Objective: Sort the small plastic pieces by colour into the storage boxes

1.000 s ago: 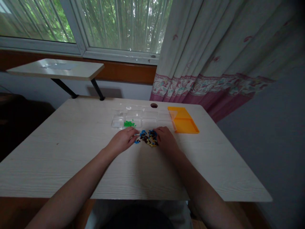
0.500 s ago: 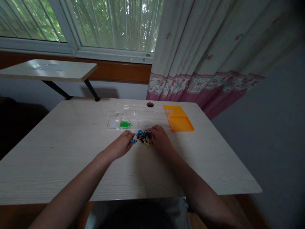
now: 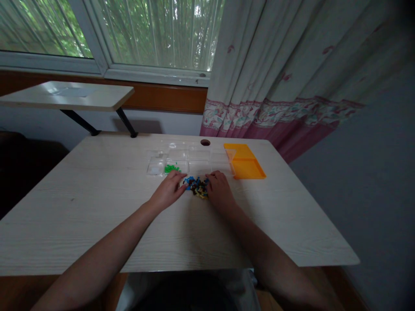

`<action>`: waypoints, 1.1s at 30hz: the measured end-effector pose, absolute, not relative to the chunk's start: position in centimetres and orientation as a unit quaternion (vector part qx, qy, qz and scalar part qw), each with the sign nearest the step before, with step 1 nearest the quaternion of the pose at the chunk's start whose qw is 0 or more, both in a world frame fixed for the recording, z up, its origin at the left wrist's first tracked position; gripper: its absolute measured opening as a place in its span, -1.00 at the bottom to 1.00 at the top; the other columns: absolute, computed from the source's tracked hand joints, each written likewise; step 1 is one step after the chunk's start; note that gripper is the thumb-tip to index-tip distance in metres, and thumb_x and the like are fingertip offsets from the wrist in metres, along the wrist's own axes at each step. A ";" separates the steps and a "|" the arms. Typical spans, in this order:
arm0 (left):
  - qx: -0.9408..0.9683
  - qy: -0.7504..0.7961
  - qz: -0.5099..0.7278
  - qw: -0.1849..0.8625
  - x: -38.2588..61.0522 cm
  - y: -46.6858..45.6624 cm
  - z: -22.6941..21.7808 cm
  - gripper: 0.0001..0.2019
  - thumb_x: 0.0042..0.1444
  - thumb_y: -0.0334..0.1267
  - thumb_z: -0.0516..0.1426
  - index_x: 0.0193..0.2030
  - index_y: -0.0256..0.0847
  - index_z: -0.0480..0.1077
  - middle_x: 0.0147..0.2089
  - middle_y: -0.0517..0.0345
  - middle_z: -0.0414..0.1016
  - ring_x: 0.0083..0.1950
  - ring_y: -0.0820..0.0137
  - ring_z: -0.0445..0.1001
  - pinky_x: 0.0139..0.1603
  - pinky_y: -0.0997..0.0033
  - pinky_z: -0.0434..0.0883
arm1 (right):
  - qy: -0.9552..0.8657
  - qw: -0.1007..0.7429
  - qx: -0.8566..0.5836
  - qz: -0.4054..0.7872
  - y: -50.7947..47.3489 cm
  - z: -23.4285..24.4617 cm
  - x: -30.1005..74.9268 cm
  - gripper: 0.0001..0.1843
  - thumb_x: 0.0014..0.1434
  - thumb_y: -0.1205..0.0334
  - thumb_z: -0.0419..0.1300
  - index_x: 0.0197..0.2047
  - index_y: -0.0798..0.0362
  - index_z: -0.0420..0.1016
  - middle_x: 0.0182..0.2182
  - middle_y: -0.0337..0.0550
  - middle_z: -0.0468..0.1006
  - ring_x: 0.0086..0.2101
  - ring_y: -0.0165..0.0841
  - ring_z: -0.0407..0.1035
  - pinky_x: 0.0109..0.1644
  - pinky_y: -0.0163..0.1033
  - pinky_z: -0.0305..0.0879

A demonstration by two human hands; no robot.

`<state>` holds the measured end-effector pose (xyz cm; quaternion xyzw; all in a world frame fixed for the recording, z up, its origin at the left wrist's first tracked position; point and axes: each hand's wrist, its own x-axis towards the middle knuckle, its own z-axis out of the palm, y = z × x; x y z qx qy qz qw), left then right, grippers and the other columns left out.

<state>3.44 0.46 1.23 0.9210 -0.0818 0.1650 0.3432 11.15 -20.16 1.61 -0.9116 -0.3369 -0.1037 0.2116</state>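
Mixed bead pile (image 3: 196, 186) on the surface (image 3: 97, 207), between both hands. Left hand (image 3: 169, 191) at its 9 o'clock, fingers together, tips touching; right hand (image 3: 219, 191) at 3 o'clock, curled against it. Any pinch: cannot tell. Both equally near.

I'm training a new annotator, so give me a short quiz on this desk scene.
1. True or false: the orange tray lies right of the clear box.
2. What colour are the beads in the box? A red, B green, C purple.
3. Fill in: the mixed bead pile lies between the two ____.
Key: 1 true; 2 B; 3 hands (left hand, right hand).
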 end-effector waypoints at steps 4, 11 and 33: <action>0.924 -0.088 0.174 0.329 3.5 0.4 1.0 -0.72 0.26 -0.32 0.04 0.07 -0.25 0.41 -0.10 -0.04 0.38 -0.04 0.25 0.40 0.07 0.17 0.43 | -0.371 0.222 -0.898 -0.088 -20.1 1.3 11.3 -0.62 0.09 0.55 0.04 -0.07 0.16 0.52 -0.15 0.06 0.42 -0.09 -0.17 0.25 0.12 -0.09 0.23; 0.925 -0.115 0.180 0.316 3.9 -0.2 0.3 -0.63 0.25 -0.45 -0.06 0.13 -0.27 0.39 -0.14 -0.07 0.37 -0.08 0.26 0.36 0.04 0.18 0.42 | -0.367 0.241 -0.894 -0.093 -19.6 1.3 11.3 -0.56 0.08 0.57 0.02 0.00 0.20 0.50 -0.12 0.09 0.43 -0.06 -0.16 0.24 0.15 -0.07 0.21; 0.958 -0.105 0.150 0.222 4.1 -0.6 0.2 -0.63 0.30 -0.34 -0.04 0.19 -0.18 0.37 -0.23 0.02 0.37 -0.17 0.28 0.37 -0.09 0.27 0.39 | -0.406 0.307 -0.857 -0.078 -19.4 1.3 11.7 -0.51 0.05 0.56 -0.01 0.01 0.17 0.52 -0.10 0.04 0.51 -0.04 -0.20 0.29 0.18 -0.06 0.23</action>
